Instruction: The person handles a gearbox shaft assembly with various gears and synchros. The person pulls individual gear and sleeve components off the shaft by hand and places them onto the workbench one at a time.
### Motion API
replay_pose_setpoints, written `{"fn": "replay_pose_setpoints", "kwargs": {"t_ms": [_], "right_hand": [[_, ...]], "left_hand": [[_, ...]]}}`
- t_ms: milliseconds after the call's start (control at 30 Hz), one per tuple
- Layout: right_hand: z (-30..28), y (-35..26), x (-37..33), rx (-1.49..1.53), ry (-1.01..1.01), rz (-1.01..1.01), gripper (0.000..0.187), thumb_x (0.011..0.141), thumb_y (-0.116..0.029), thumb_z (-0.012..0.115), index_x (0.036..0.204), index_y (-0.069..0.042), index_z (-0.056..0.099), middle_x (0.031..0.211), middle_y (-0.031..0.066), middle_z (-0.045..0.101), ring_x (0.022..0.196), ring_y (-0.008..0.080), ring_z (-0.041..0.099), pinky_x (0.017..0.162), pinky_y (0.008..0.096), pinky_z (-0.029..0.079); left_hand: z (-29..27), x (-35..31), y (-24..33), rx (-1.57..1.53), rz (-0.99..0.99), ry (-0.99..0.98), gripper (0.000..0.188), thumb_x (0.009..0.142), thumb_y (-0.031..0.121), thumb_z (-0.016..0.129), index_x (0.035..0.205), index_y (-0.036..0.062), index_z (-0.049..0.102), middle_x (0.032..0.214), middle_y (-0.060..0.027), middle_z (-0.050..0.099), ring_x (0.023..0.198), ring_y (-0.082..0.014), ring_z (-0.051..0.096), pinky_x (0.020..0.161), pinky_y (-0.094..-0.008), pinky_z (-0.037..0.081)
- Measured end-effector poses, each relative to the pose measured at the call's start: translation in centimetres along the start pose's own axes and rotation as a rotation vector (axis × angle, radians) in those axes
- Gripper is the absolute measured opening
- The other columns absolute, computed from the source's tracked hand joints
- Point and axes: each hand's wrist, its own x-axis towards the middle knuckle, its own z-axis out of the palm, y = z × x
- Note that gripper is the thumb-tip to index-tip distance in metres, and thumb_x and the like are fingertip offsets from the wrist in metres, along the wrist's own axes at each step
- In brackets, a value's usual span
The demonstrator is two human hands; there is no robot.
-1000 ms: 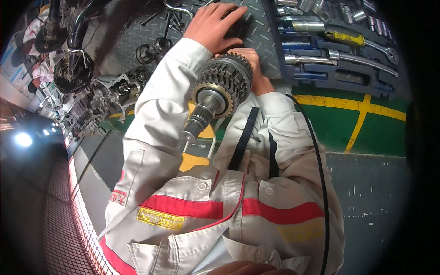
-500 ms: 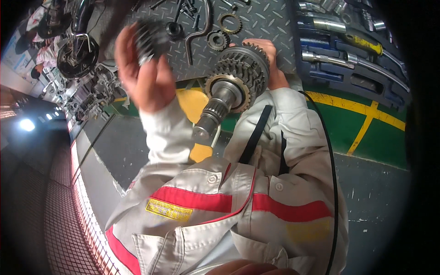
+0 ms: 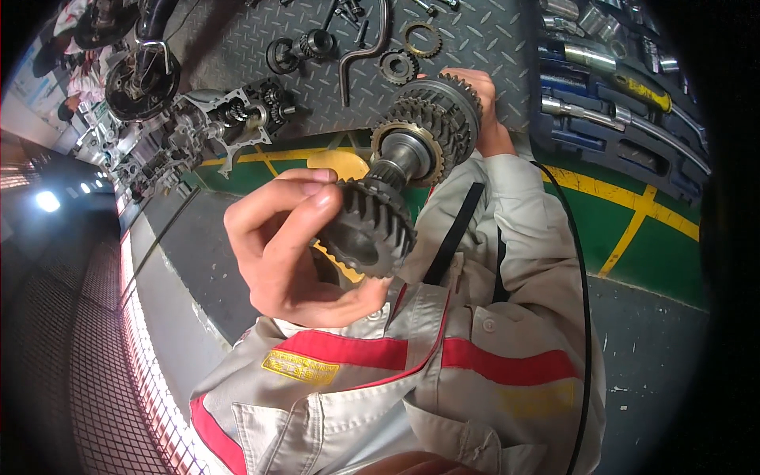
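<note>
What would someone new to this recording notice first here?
Likely the dark toothed gear in the left hand, near the picture's middle, overlapping the near end of a gear-covered shaft with the right hand at its far end. Next, the blue tool case of shiny tools at upper right, and the bright light at far left.

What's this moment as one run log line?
left fingers hold dark gear by geared shaft | right fingers hold shaft's far end | metal surface: brass-coloured ring

The tool case (image 3: 582, 141) lies right of the geared shaft (image 3: 441, 127).
</note>
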Motion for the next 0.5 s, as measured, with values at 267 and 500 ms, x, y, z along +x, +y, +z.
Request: {"fn": "replay_pose_setpoints", "kwargs": {"t_ms": [267, 500], "right_hand": [[-0.1, -0.6, 0.6, 0.06, -0.012, 0.021, 0.019, 0.059, -0.009, 0.069, 0.071, 0.002, 0.06, 0.066, 0.0142, 0.059, 0.058, 0.0321, 0.059, 0.053, 0.0346, 0.048], [-0.1, -0.6, 0.8, 0.009, -0.011, -0.049, 0.019, 0.059, -0.01, 0.07, 0.07, 0.001, 0.06, 0.067, 0.0129, 0.06, 0.057, 0.0303, 0.06, 0.053, 0.0332, 0.049]], "left_hand": [[0.3, -0.8, -0.5, -0.025, -0.068, 0.192, 0.06, 0.053, 0.016, 0.081, 0.103, -0.0081, 0.059, 0.1, -0.0188, 0.051, 0.084, -0.0288, 0.061, 0.075, -0.035, 0.053], [1.5, -2.3, -1.0, -0.047, -0.245, 0.085, 0.059, 0.053, 0.007, 0.083, 0.106, -0.0038, 0.06, 0.105, -0.0155, 0.053, 0.092, -0.0277, 0.06, 0.081, -0.0362, 0.051]]}}
